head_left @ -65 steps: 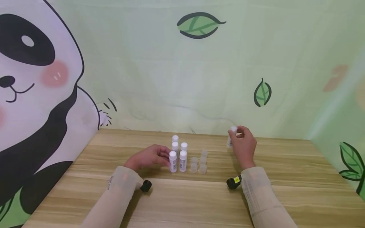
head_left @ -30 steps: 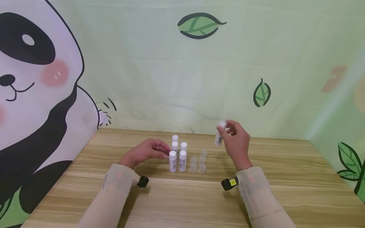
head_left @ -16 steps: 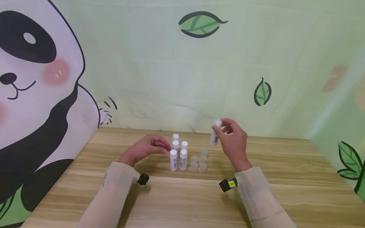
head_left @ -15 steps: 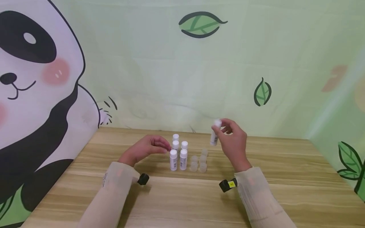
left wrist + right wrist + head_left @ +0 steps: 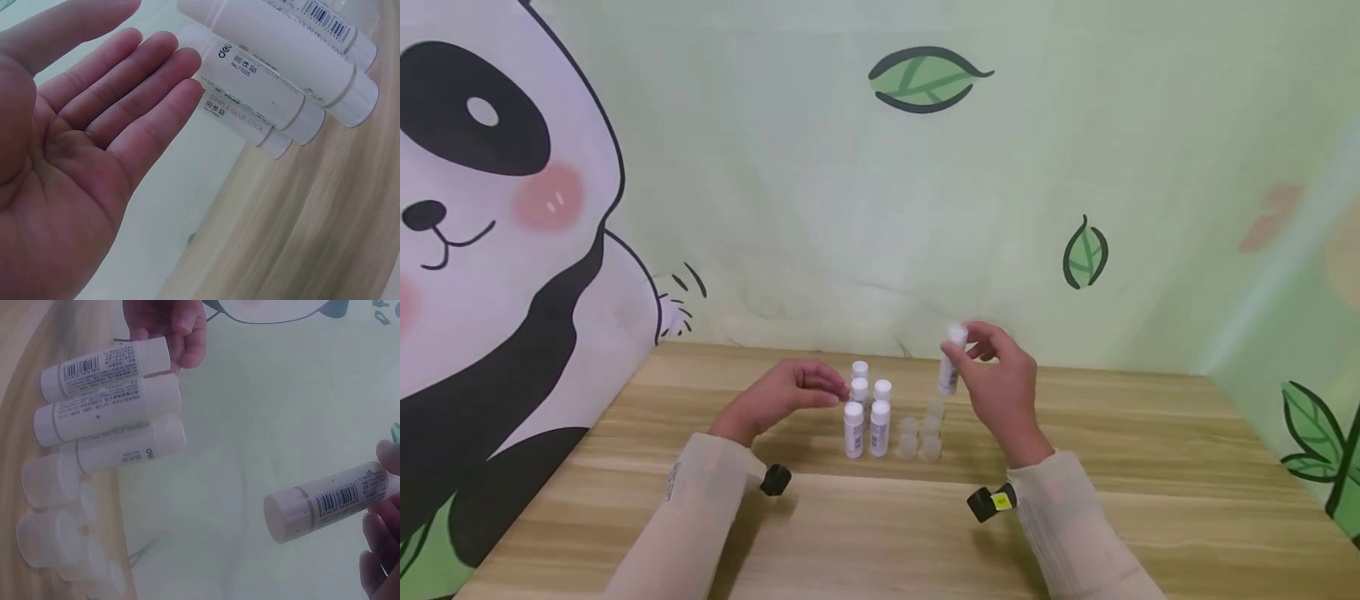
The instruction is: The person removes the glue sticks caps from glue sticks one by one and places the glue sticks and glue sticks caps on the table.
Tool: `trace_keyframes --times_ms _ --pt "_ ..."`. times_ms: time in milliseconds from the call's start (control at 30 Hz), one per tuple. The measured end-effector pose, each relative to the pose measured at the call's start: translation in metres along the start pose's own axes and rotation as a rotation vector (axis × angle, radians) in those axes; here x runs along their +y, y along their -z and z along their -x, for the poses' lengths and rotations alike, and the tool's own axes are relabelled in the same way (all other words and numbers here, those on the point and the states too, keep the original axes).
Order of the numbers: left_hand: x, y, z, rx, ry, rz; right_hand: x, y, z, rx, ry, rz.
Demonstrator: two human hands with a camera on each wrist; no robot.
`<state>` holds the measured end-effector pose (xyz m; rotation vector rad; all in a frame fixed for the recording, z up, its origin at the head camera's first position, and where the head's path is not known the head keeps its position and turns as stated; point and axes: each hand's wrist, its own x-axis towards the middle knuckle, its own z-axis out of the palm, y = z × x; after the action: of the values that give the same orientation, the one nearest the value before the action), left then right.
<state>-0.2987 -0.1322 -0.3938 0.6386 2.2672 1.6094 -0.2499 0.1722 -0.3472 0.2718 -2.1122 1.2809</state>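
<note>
Several white glue sticks [image 5: 880,429] stand upright in two close rows on the table; their labels read "simple glue stick" in the left wrist view. My left hand [image 5: 782,398] is beside the left row, its fingers fairly straight and nothing in its palm, as the left wrist view shows. Whether its fingertips touch a glue stick, I cannot tell. Between thumb and fingers, my right hand [image 5: 1000,383] pinches another glue stick [image 5: 337,503] by its top end. That stick hangs nearly upright above the table, behind a group of small translucent caps [image 5: 931,448].
The caps stand in two short rows just right of the glue sticks. Under everything is a wood-grain table [image 5: 865,533]. At its back edge hangs a pale green cloth backdrop [image 5: 775,167] printed with a panda and leaves.
My right hand has carried its glue stick leftward, from the back right to behind the caps. My left hand has drawn back from the front glue stick, slightly farther from me.
</note>
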Motion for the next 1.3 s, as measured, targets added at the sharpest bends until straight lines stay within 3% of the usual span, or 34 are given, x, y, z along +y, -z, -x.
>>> trace_keyframes --times_ms 267,633,1300 --pt "0.002 -0.003 0.001 0.012 -0.036 0.000 -0.004 -0.003 0.004 -0.029 0.039 -0.001" --pt "0.013 -0.007 0.002 0.017 -0.057 0.007 -0.016 -0.003 0.007 -0.077 0.008 -0.014" --pt "0.029 -0.019 0.004 -0.034 -0.108 0.009 -0.030 -0.005 0.013 -0.144 0.020 -0.041"
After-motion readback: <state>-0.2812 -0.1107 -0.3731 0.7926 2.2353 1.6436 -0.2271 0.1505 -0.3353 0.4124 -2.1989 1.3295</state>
